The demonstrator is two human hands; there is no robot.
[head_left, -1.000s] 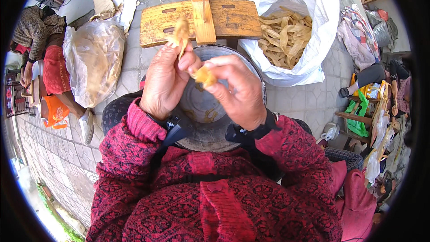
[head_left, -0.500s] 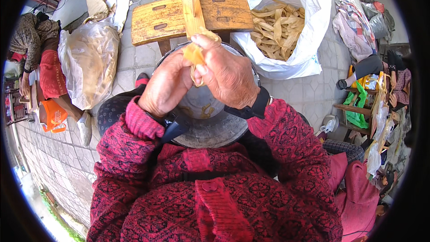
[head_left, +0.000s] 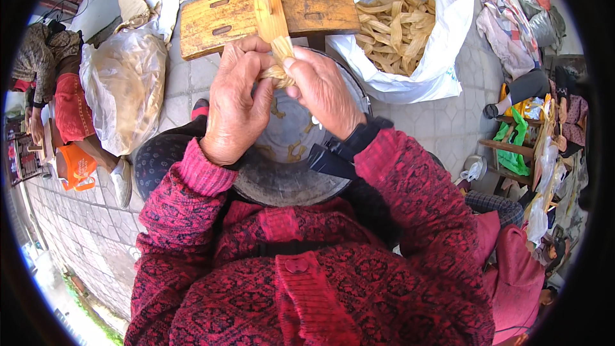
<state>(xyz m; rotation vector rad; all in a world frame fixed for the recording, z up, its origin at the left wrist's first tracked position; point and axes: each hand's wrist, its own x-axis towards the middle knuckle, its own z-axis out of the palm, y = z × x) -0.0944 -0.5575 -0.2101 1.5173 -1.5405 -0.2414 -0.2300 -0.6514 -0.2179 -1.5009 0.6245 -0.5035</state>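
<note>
My left hand (head_left: 238, 99) and my right hand (head_left: 320, 93) meet over a grey metal basin (head_left: 288, 170) in my lap, both closed on a bundle of pale tan strips (head_left: 279, 64). The bundle is bent or twisted between my fingers, and its upper end reaches the lower part of an upright wooden bar (head_left: 269, 6), though whether it touches cannot be told. That bar crosses a worn wooden board (head_left: 323, 3) with slots, just beyond the basin. A few tan bits (head_left: 293, 150) lie in the basin.
A white sack (head_left: 439, 77) of dried tan strips (head_left: 394, 29) stands right of the board. A clear plastic bag (head_left: 122, 90) lies at left. Other people sit at the left (head_left: 45, 64) and right (head_left: 512, 269), with an orange bag (head_left: 75, 166), green bag (head_left: 512, 144) and piled cloths (head_left: 503, 38).
My left hand has turned to show its back. The orange-yellow piece seen in my fingers earlier is replaced in view by a paler twisted bundle, held by both hands. The view has shifted slightly.
</note>
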